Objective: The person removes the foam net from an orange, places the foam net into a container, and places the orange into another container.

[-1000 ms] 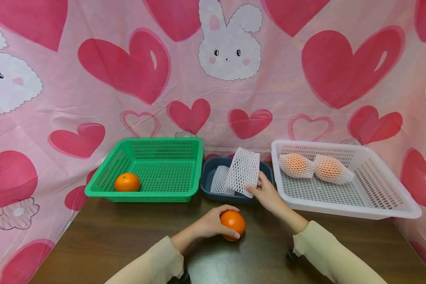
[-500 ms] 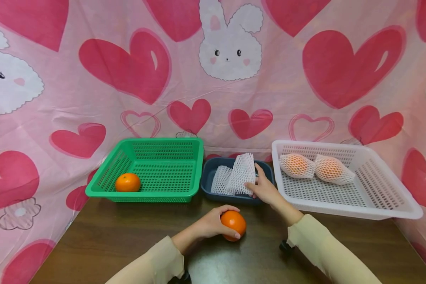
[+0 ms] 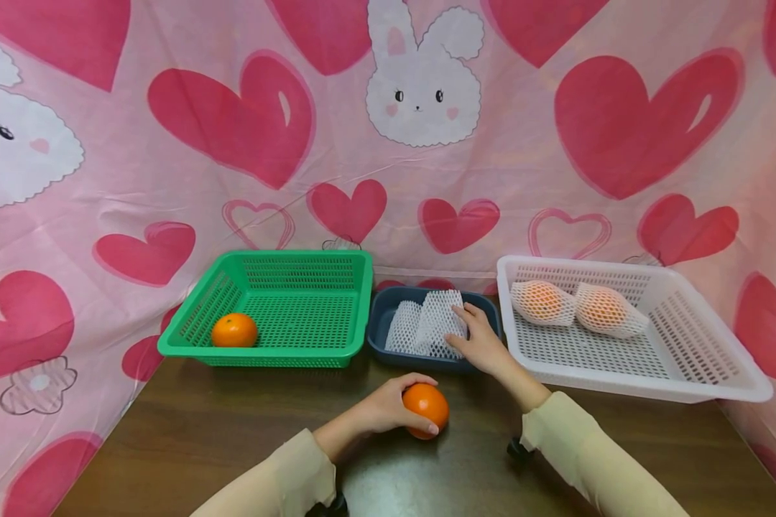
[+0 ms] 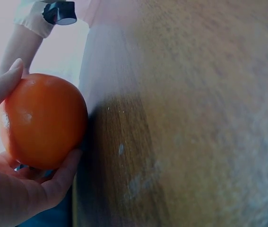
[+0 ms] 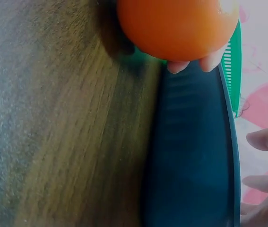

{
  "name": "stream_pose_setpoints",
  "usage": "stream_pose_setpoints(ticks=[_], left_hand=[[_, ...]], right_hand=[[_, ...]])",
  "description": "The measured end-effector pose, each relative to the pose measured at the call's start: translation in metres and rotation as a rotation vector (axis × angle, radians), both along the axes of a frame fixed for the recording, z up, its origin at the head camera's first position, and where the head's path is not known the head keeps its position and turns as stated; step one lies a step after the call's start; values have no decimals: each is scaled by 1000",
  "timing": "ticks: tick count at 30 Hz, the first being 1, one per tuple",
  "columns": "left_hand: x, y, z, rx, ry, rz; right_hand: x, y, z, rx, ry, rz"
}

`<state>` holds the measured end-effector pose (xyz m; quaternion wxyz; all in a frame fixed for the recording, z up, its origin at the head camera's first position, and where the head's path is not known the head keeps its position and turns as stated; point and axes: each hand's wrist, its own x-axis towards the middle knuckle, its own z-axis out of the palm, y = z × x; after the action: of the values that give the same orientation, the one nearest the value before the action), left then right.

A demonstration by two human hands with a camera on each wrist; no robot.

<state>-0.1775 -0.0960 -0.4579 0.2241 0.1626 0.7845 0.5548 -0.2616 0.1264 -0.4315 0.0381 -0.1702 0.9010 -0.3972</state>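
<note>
My left hand (image 3: 383,406) grips an orange (image 3: 427,409) on the brown table. In the left wrist view, its thumb and fingers curl round the fruit (image 4: 46,120). Over the right part of a dark blue tray (image 3: 420,363) is my right hand (image 3: 483,346), thumb and fingers spread apart. Beside those fingers a white foam net sleeve (image 3: 436,327) lies in the tray; whether a fingertip still touches it is hard to tell. A second net sleeve (image 3: 402,329) lies to its left. The right wrist view shows the right fingers (image 5: 266,182) parted above the tray rim, with no sleeve visible between them.
A green basket (image 3: 265,353) at the left holds one orange (image 3: 234,330). At the right, a white basket (image 3: 621,382) contains two net-wrapped oranges (image 3: 543,302). Behind them hangs a pink cloth (image 3: 362,165) with hearts and rabbits.
The right hand has lowered the net sleeve into the blue tray and loosened its fingers from it. The left hand and its orange have stayed in place.
</note>
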Motion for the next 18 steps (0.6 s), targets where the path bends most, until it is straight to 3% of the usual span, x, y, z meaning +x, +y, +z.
stream_pose_setpoints(ticks=[11, 18], left_hand=[[0, 1, 0, -4, -1, 10], [2, 2, 1, -10, 16, 35]], right_hand=[[3, 0, -1, 4, 29, 2], [3, -1, 0, -24, -1, 14]])
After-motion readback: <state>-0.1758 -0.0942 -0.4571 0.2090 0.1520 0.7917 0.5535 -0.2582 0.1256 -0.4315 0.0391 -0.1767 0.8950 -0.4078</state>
